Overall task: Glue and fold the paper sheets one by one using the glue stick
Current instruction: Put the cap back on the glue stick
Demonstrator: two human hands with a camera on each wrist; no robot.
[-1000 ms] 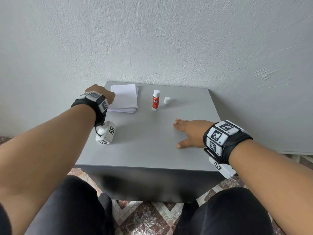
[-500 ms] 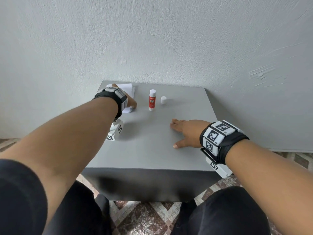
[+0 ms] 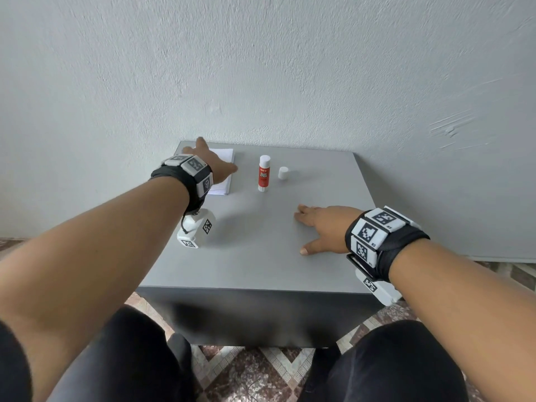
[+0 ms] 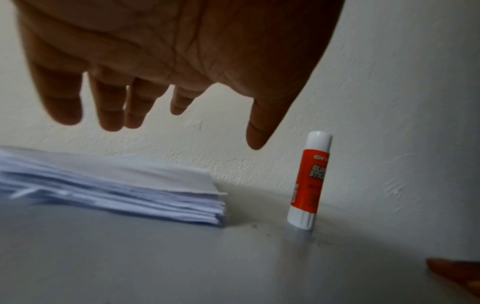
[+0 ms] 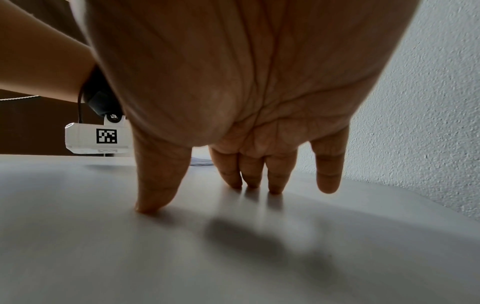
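Note:
A stack of white paper sheets [image 3: 224,166] [image 4: 124,189] lies at the far left corner of the grey table [image 3: 261,250]. My left hand [image 3: 213,161] [image 4: 166,86] hovers just above the stack with its fingers spread and straight, holding nothing. To the right of the stack stands an upright red and white glue stick [image 3: 264,173] [image 4: 310,181], uncapped, with its white cap [image 3: 283,173] standing beside it. My right hand [image 3: 322,227] [image 5: 241,164] rests flat on the table at the right, fingertips [image 5: 275,187] touching the surface.
A textured white wall [image 3: 290,68] rises directly behind the table. The table's front edge [image 3: 255,290] is near my knees, with patterned floor tiles [image 3: 255,372] below. Bare grey surface lies between my two hands.
My left hand has moved from the stack's left edge to above it and has spread its fingers. The head view has shifted slightly. The right hand has stayed flat in place.

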